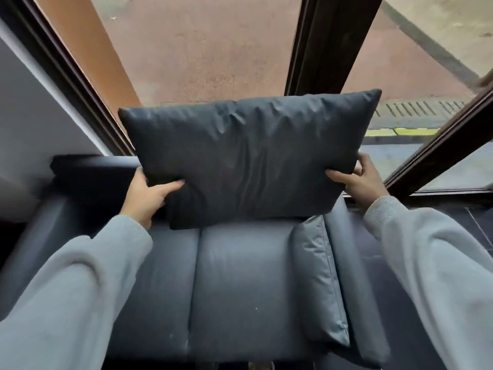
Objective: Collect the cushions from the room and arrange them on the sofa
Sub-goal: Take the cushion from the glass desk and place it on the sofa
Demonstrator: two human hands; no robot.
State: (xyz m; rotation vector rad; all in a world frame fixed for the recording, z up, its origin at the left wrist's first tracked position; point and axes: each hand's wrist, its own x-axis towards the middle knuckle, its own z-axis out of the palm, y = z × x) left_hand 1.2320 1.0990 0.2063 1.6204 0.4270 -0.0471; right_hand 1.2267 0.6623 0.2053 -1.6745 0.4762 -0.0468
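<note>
A dark blue-grey rectangular cushion [248, 153] is held up over the back of a blue-grey sofa seat [240, 284]. My left hand [149, 196] grips its lower left corner and my right hand [360, 180] grips its lower right corner. The cushion's lower edge hangs just above the seat, hiding the backrest. A second, lighter blue-grey cushion [317, 279] stands on edge against the sofa's right armrest [357, 276].
Large windows with dark frames [328, 46] rise right behind the sofa, showing pavement outside. A grey wall [29, 108] is at the left, beside the dark left armrest [50, 225]. Dark floor lies to the right of the sofa.
</note>
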